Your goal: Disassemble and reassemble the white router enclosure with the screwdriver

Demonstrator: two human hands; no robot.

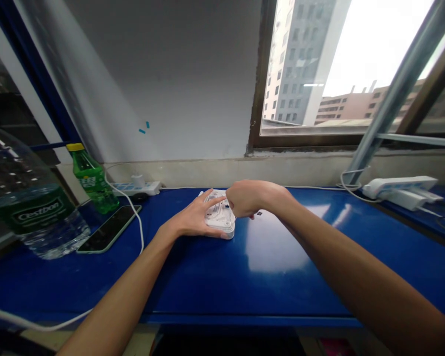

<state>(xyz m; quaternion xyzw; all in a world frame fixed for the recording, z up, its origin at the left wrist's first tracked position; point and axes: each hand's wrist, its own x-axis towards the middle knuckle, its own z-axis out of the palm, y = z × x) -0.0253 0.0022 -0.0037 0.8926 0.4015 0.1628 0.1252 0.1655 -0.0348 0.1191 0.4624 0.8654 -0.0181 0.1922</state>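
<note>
Casing (221,216) of rounded white plastic, insides exposed, on glossy blue table (215,282)
Left hand (193,215) clasps its edges; right hand (246,199) curls over it (pinch hidden, cannot tell); small dark pieces (259,213) lie loose nearby, so work seems unfinished.

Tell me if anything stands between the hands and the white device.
Nothing visible does. The left hand already spans the white device, and the curled right hand is at its right side. The phone and green bottle are off to the left, out of the way.
</note>
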